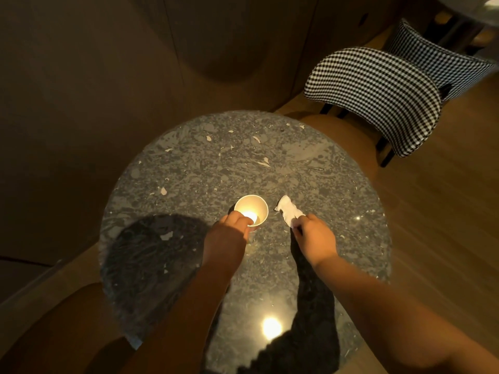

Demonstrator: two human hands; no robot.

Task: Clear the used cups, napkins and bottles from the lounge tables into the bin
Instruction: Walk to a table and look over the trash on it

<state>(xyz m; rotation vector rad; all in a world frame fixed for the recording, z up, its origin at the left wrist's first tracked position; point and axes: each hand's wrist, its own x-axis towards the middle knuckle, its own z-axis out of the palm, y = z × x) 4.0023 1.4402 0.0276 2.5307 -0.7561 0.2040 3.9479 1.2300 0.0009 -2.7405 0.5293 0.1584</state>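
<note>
A white paper cup (252, 206) stands upright near the middle of the round dark stone table (216, 157). My left hand (229, 236) grips the cup's near rim, fingers curled over the edge. To the right of the cup lies a crumpled white napkin (287, 211). My right hand (316, 238) pinches the napkin's near end between its fingertips. The cup's inside shows a bright reflection of light.
A checked black-and-white chair (378, 95) stands past the table's far right edge, with a second one (437, 58) behind it. Wooden floor (445, 211) lies to the right. A dark curved wall (108, 76) runs along the far left.
</note>
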